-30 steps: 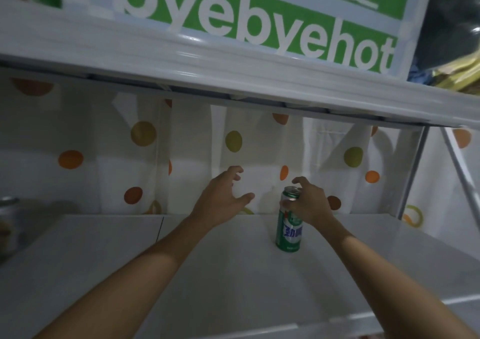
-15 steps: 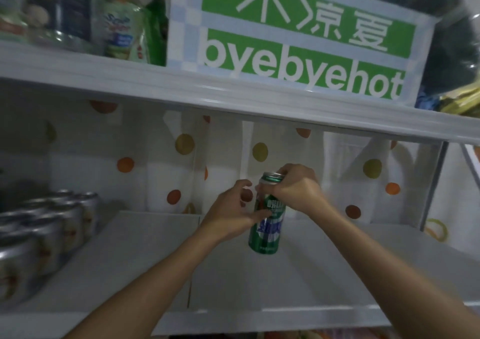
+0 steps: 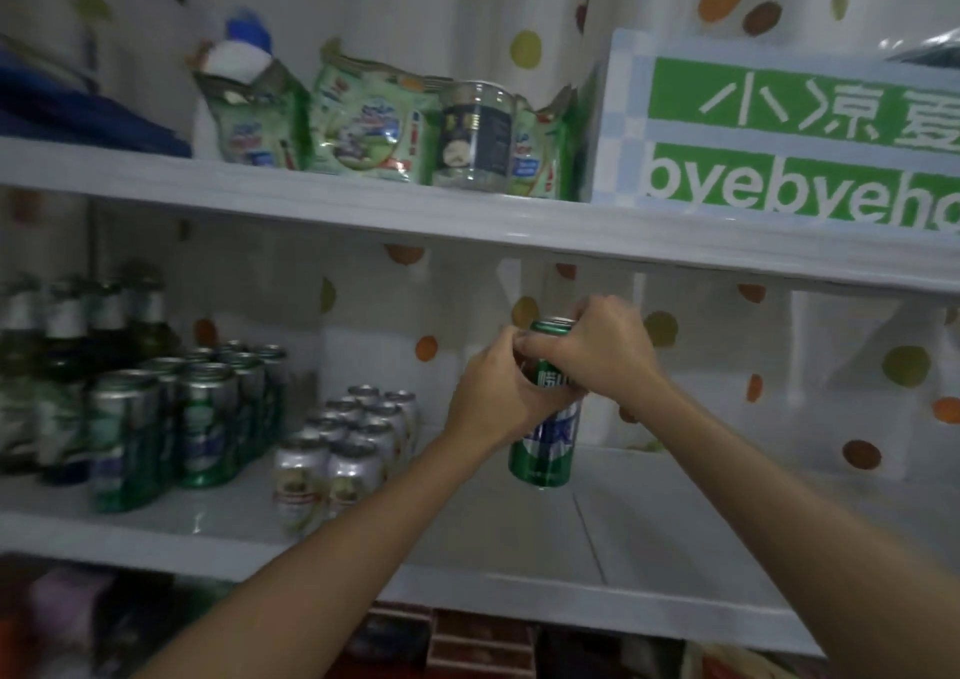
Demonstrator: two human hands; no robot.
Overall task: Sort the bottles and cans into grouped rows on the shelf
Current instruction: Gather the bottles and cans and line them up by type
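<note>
White shelf (image 3: 675, 527) with drinks sorted by kind. At its left end, bottles (image 3: 67, 345) of dark green glass stand together at the back. Just right of them, green cans (image 3: 182, 418) run in rows from the front edge to the back. Next come shorter silver cans (image 3: 348, 444) in rows of their own, like set beside like. Near the middle of the shelf, both hands hold a lone can (image 3: 545, 449), green, upright and low over the shelf; whether its base touches cannot be told. The left hand (image 3: 498, 397) curls its fingers round the middle of it. The right hand (image 3: 597, 351) clamps its rim from above. It matches the green cans and probably belongs in their rows.
</note>
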